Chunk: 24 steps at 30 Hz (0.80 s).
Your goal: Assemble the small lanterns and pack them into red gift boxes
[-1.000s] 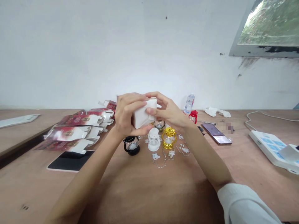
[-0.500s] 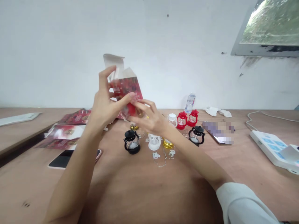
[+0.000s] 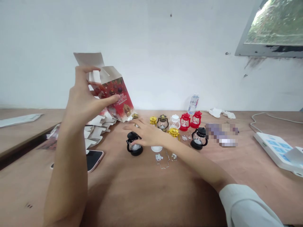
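Observation:
My left hand [image 3: 82,97] grips a red printed cardboard box [image 3: 125,105], thumb on its front. The box is tilted, its top flaps open and raised. My right hand [image 3: 150,134] reaches over the left black mini lantern [image 3: 134,148], fingers apart around its upper side; I cannot tell whether they touch it. Beneath that hand shows the base of a white lantern [image 3: 156,148], mostly hidden. A gold lantern [image 3: 174,132] stands beside my right wrist. Behind are a bronze lantern [image 3: 162,123], another white lantern [image 3: 174,121] and two red lanterns [image 3: 184,122].
Another black lantern [image 3: 199,138] stands to the right. White parts with thin wire [image 3: 158,157] lie in front. Flattened boxes [image 3: 97,130] and a phone [image 3: 96,159] are at left. Right are a blurred flat item [image 3: 220,132] and a power strip [image 3: 272,148]; a bottle [image 3: 193,104] stands behind.
The box has moved left in my left hand. My right hand has let go of the box and come down to the left black lantern.

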Available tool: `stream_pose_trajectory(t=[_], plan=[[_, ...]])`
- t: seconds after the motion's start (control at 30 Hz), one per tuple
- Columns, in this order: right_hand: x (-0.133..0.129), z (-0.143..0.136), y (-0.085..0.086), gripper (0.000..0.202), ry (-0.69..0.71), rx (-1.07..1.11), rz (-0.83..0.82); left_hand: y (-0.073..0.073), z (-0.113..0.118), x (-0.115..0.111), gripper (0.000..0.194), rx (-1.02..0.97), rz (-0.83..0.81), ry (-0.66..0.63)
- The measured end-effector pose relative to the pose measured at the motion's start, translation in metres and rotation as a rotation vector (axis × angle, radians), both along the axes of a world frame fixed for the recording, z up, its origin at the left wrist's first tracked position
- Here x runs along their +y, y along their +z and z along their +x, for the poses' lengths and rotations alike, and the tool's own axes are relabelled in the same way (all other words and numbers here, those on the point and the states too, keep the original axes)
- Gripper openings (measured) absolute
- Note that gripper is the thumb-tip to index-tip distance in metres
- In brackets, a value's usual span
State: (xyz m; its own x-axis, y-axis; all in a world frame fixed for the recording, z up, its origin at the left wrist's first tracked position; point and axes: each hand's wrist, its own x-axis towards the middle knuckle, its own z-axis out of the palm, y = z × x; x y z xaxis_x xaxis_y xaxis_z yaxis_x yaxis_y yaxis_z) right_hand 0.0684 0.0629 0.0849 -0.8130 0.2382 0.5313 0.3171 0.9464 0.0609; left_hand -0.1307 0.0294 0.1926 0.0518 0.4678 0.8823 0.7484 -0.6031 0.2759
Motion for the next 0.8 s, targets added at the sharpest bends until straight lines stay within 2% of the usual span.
stream_pose_trajectory(t=[0.07, 0.17, 0.3, 0.4, 0.47, 0.53, 0.67, 0.73, 0.8], plan=[[0.0, 0.0, -0.006, 0.067, 0.011, -0.09, -0.09, -0.001, 0.004, 0.0, 0.073, -0.009, 0.06, -0.029], [0.0, -0.001, -0.016, 0.075, 0.006, -0.205, -0.205, -0.004, 0.008, 0.008, 0.076, -0.045, 0.066, -0.005], [-0.004, -0.006, -0.022, 0.068, -0.017, -0.243, -0.214, -0.008, 0.01, 0.019, 0.082, -0.029, 0.06, 0.033], [-0.01, -0.006, -0.011, 0.06, 0.035, -0.213, -0.259, -0.011, 0.013, 0.019, 0.073, 0.037, -0.023, 0.022], [-0.016, 0.001, 0.004, 0.058, 0.119, -0.115, -0.351, -0.012, 0.016, 0.017, 0.07, 0.084, -0.125, 0.027], [-0.022, 0.014, 0.023, 0.058, 0.224, 0.074, -0.444, -0.013, 0.019, 0.017, 0.07, 0.149, -0.231, 0.007], [-0.027, 0.042, 0.053, 0.069, 0.412, 0.507, -0.667, -0.015, 0.028, 0.018, 0.066, 0.316, -0.437, -0.115], [-0.023, 0.05, 0.059, 0.073, 0.434, 0.69, -0.71, -0.016, 0.034, 0.017, 0.067, 0.373, -0.467, -0.151], [-0.013, 0.053, 0.06, 0.073, 0.376, 0.844, -0.698, -0.017, 0.039, 0.013, 0.072, 0.396, -0.444, -0.177]])
